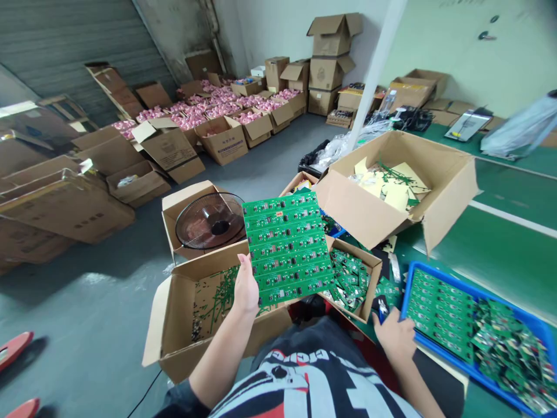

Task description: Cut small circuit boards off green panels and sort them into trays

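My left hand (246, 285) grips a large green circuit board panel (289, 249) by its lower left edge, thumb on the face. The panel stands tilted toward me and is divided into several strips with small dark parts; one orange mark shows near its top. Low on the right, my right hand (395, 335) is closed around blue-handled pliers (382, 312), their jaws pointing up and away from me. Beside that hand lies a blue tray (409, 290) with whole green panels (439, 313) on its left and a heap of small separated boards (511, 354) on its right.
Below the panel, an open carton (174, 325) contains green strips and scraps. A smaller box (375, 273) of loose boards sits right of the panel. Behind stand a black fan (211, 220) and a large carton (448, 174) with yellow sheets. Cartons of pink items (209, 110) line the back.
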Tool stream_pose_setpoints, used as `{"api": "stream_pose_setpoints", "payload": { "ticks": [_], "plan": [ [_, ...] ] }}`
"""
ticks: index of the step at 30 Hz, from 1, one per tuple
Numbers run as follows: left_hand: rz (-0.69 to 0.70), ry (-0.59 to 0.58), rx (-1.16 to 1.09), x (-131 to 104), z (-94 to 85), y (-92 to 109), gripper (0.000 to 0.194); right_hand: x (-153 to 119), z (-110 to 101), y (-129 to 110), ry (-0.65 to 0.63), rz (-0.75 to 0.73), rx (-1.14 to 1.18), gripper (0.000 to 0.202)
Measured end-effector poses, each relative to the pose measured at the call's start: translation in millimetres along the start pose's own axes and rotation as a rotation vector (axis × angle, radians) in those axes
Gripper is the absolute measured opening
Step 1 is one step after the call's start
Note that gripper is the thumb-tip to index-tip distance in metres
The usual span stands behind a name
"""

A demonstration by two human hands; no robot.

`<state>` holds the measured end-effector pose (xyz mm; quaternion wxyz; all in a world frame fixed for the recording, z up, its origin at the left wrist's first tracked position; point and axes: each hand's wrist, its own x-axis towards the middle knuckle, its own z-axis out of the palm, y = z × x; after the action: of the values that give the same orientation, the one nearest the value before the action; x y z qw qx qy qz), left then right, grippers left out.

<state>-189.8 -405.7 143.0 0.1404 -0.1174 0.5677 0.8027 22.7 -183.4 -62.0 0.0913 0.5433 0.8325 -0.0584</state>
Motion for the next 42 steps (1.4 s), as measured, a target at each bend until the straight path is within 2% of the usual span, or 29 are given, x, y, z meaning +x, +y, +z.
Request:
{"api": "stream_pose_setpoints", "payload": {
  "ticks": [5, 9, 12, 14, 15, 16, 18, 20, 23, 25, 27, 29, 31, 33, 35, 39, 42],
  "plan": [
    [0.006, 0.069, 0.081, 8, 19.9, -16, 0.044, 0, 3, -13, -0.068, -0.084, 0.004, 0.043],
    [-0.056, 0.075, 0.07, 13, 37.5, -29, 0.028, 7, -7, -8, -0.02, -0.157, 0.058, 0.046],
    [-0.165, -0.013, -0.001, 13, 48.9, -38, 0.033, 17, -31, -1, 0.067, -0.249, 0.268, 0.049],
    [-0.219, -0.093, -0.051, 10, 56.2, -45, 0.04, 24, -52, -5, 0.056, -0.317, 0.561, 0.048],
    [-0.238, -0.126, -0.073, 8, 60.0, -49, 0.044, 27, -62, -11, -0.005, -0.353, 0.75, 0.047],
    [-0.261, -0.154, -0.091, 4, 63.7, -53, 0.046, 27, -73, -21, -0.129, -0.379, 0.957, 0.048],
    [-0.32, -0.206, -0.12, -4, 70.7, -62, 0.049, 25, -92, -48, -0.388, -0.34, 1.368, 0.055],
    [-0.364, -0.262, -0.136, -11, 74.9, -72, 0.049, 18, -108, -78, -0.517, -0.216, 1.658, 0.056],
    [-0.4, -0.38, -0.093, -9, 69.4, -79, 0.048, 10, -125, -108, -0.605, -0.079, 1.849, 0.053],
    [-0.415, -0.448, -0.017, 4, 57.4, -75, 0.05, 10, -131, -113, -0.648, -0.019, 1.878, 0.053],
    [-0.419, -0.469, 0.065, 23, 42.6, -64, 0.053, 15, -133, -110, -0.7, -0.003, 1.836, 0.052],
    [-0.356, -0.411, 0.129, 40, 30.7, -51, 0.049, 22, -134, -104, -0.754, -0.041, 1.762, 0.047],
    [-0.295, -0.461, 0.209, 51, 26.1, -41, 0.048, 28, -135, -101, -0.816, -0.105, 1.705, 0.042],
    [-0.311, -0.563, 0.316, 53, 29.5, -35, 0.049, 34, -136, -102, -0.858, -0.143, 1.685, 0.04],
    [-0.315, -0.617, 0.393, 51, 38.0, -36, 0.051, 39, -138, -106, -0.874, -0.14, 1.684, 0.04],
    [-0.276, -0.564, 0.418, 48, 52.5, -50, 0.05, 52, -138, -110, -0.903, -0.091, 1.676, 0.041],
    [-0.272, -0.526, 0.416, 50, 53.9, -60, 0.047, 57, -134, -110, -0.905, -0.084, 1.673, 0.043]
  ]
}}
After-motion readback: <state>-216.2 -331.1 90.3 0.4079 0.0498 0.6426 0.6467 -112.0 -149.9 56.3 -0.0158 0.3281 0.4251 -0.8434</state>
